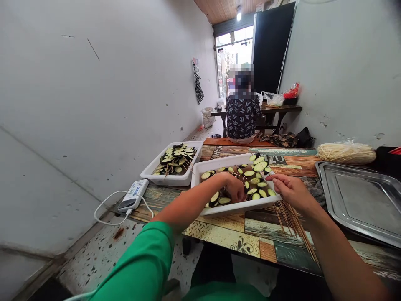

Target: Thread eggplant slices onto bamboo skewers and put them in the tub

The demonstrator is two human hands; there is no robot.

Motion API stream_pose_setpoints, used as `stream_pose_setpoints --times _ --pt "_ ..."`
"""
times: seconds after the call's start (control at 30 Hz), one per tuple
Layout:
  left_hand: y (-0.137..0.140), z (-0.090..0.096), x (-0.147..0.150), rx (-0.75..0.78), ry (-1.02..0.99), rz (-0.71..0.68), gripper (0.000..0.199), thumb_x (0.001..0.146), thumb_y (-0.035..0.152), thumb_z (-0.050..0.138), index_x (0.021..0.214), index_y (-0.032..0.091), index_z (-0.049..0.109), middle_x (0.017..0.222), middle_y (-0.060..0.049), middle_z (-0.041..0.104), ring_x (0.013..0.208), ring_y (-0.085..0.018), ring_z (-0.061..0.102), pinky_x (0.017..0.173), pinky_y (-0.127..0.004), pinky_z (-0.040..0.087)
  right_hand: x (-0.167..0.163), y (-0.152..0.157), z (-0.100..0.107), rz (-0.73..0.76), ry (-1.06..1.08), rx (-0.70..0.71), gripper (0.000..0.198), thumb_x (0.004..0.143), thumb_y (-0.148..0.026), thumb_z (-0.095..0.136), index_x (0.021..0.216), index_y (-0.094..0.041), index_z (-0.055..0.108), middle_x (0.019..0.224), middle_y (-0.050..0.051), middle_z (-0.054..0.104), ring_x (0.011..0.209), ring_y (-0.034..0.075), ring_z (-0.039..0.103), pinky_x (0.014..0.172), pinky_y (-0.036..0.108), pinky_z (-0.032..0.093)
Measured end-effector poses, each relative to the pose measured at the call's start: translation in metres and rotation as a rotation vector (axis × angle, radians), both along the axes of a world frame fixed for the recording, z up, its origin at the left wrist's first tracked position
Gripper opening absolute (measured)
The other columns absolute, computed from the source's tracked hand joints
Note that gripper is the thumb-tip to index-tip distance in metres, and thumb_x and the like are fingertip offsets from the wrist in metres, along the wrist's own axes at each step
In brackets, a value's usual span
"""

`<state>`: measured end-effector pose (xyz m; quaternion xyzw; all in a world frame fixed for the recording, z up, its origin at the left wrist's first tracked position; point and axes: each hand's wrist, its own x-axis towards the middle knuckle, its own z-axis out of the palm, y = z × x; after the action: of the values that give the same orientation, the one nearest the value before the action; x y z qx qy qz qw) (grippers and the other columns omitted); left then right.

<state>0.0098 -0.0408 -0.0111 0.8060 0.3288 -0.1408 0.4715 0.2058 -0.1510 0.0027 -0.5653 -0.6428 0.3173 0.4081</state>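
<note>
In front of me a white plastic tub [203, 212] holds eggplant slices [224, 200] in dark water. My left hand [235, 187] reaches down into the tub among the slices. Its fingers are bent together at the water, and I cannot make out what is between them. Over the tub's right side, my right hand [287, 189] pinches the end of a skewer. Several eggplant slices [260, 166] are threaded on that skewer, angled up and away from me. Just below the right hand, a bunch of bare wooden skewers [296, 228] lies on the table.
A second white tub [178, 180] at the left holds skewered eggplant. Beside it lie a white power bank [134, 194] and cable. On the right are metal trays [360, 196] and a bag of skewers [346, 152]. A person [242, 113] sits ahead, back turned, at another table.
</note>
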Motion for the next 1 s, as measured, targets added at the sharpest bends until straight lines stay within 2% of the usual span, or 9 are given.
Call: stream_pose_setpoints --times 0.13,0.23,0.3,0.43,0.5,0.6,0.7,0.83,1.0 --pt "-0.006 -0.005 0.005 -0.054 0.108 -0.091 0.016 0.044 0.017 0.079 0.054 0.021 0.067 0.053 0.003 0.063 0.056 -0.016 0.058 0.057 -0.023 0.044 0.002 0.001 -0.001 0.025 -0.005 0.015 0.043 0.079 -0.043 0.044 0.095 -0.009 0.066 0.05 -0.006 0.037 0.043 0.008 0.031 0.042 0.023 0.022" --pt "-0.003 0.002 0.002 0.043 0.097 -0.064 0.013 0.049 0.015 0.076 0.053 0.021 0.065 0.053 0.002 0.063 0.055 -0.015 0.056 0.059 -0.024 0.044 0.003 0.003 -0.003 0.042 -0.019 0.033 0.042 0.079 -0.042 0.044 0.095 -0.01 0.066 0.051 -0.005 0.037 0.044 0.008 0.031 0.042 0.022 0.022" --pt "0.001 0.006 0.001 0.22 0.011 0.049 0.01 0.057 0.016 0.071 0.052 0.021 0.064 0.052 0.0 0.061 0.06 -0.016 0.057 0.065 -0.024 0.044 0.003 0.003 -0.004 0.043 -0.017 0.03 0.043 0.08 -0.042 0.043 0.096 -0.01 0.065 0.051 -0.006 0.037 0.044 0.008 0.03 0.042 0.022 0.022" --pt "0.011 -0.002 0.011 0.694 -0.246 0.439 0.013 0.066 0.017 0.064 0.054 0.02 0.06 0.064 -0.006 0.063 0.085 -0.023 0.06 0.082 -0.026 0.041 0.001 0.004 -0.004 0.012 0.005 0.026 0.042 0.079 -0.042 0.042 0.095 -0.009 0.065 0.051 -0.005 0.037 0.043 0.008 0.03 0.041 0.022 0.021" --pt "0.015 -0.016 0.019 0.733 -0.383 0.558 0.008 0.068 0.015 0.063 0.063 0.021 0.062 0.074 -0.007 0.065 0.096 -0.025 0.059 0.089 -0.028 0.039 0.0 0.004 -0.004 0.002 0.014 0.032 0.041 0.078 -0.041 0.043 0.093 -0.01 0.066 0.05 -0.005 0.037 0.042 0.008 0.029 0.041 0.022 0.02" --pt "0.017 -0.037 0.031 0.583 -0.496 0.553 0.016 0.065 0.009 0.065 0.073 0.023 0.067 0.077 -0.006 0.066 0.099 -0.025 0.059 0.094 -0.03 0.038 0.0 0.004 -0.004 0.003 0.028 0.023 0.041 0.077 -0.041 0.045 0.093 -0.01 0.066 0.049 -0.005 0.037 0.042 0.008 0.029 0.04 0.022 0.02" --pt "0.019 -0.043 0.035 0.428 -0.545 0.562 0.023 0.061 0.004 0.067 0.074 0.023 0.069 0.077 -0.003 0.066 0.097 -0.023 0.059 0.093 -0.029 0.04 0.001 0.004 -0.003 -0.004 0.029 0.002 0.043 0.075 -0.043 0.047 0.094 -0.01 0.067 0.049 -0.005 0.037 0.043 0.008 0.031 0.041 0.022 0.02" --pt "0.029 -0.024 0.026 0.207 -0.59 0.786 0.02 0.059 0.001 0.068 0.067 0.018 0.065 0.066 0.0 0.062 0.082 -0.017 0.061 0.085 -0.027 0.046 0.001 0.002 -0.001 -0.015 0.003 -0.003 0.045 0.077 -0.043 0.045 0.096 -0.008 0.066 0.051 -0.005 0.038 0.043 0.008 0.031 0.042 0.023 0.022" --pt "0.043 0.002 0.002 -0.394 -0.817 1.132 0.021 0.066 0.002 0.064 0.077 0.015 0.053 0.073 -0.001 0.062 0.068 -0.014 0.062 0.072 -0.033 0.054 0.002 0.001 -0.002 -0.002 -0.065 0.033 0.042 0.078 -0.042 0.044 0.094 -0.01 0.067 0.051 -0.004 0.042 0.043 0.009 0.034 0.042 0.023 0.025"
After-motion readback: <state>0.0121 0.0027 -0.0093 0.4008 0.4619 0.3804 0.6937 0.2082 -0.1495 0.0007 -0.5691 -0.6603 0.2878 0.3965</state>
